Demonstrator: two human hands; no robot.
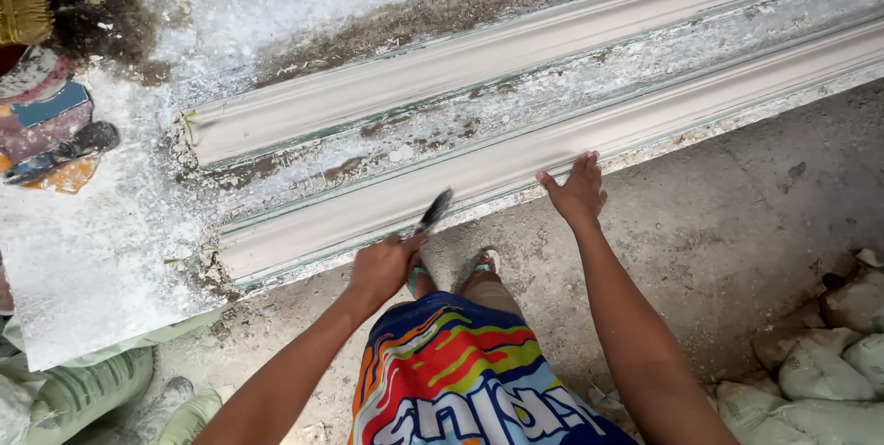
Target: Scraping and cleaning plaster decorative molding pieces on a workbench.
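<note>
Two long pale plaster mouldings lie side by side on a dusty white worktable (101, 251). The near moulding (516, 164) runs along the table's front edge; the far moulding (479, 63) lies behind it. My left hand (382, 268) grips a small dark-bladed tool (433, 213) whose blurred tip rests against the near moulding's lower edge. My right hand (578, 192) lies flat, fingers spread, on the front edge of the near moulding, further right. Below I see my colourful shorts (460, 380) and sandalled feet (483, 265).
A worn brush (23, 12) and a paint-stained board with a dark trowel (60, 150) sit at the table's left end. Filled sacks lie on the concrete floor at lower left (83, 390) and lower right (829, 362). Plaster crumbs and dirt cover the table between the mouldings.
</note>
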